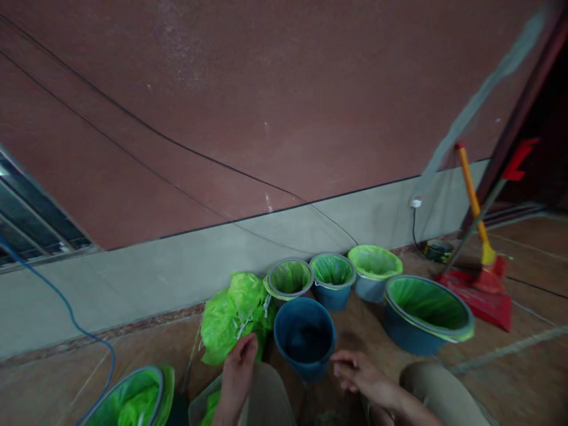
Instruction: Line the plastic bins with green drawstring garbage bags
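An unlined dark blue bucket (288, 346) stands upright on the floor between my knees. My right hand (357, 373) is beside its right rim with the fingers loosely bent and apart; nothing shows in it, and whether it touches the rim is hard to tell. To the left of the bucket, my left hand (241, 361) is raised with loosely curled fingers and holds nothing that I can see. Just beyond it lies a heap of bright green plastic bags (222, 322) with white drawstrings.
Along the wall stand a grey-rimmed bin (270, 284), a small blue bin (339, 299) and a pale bin (370, 288), all green-lined. A wide lined tub (402, 331) is at right, near a red dustpan (492, 305). Another lined bin (162, 378) sits at lower left by a blue cable (73, 316).
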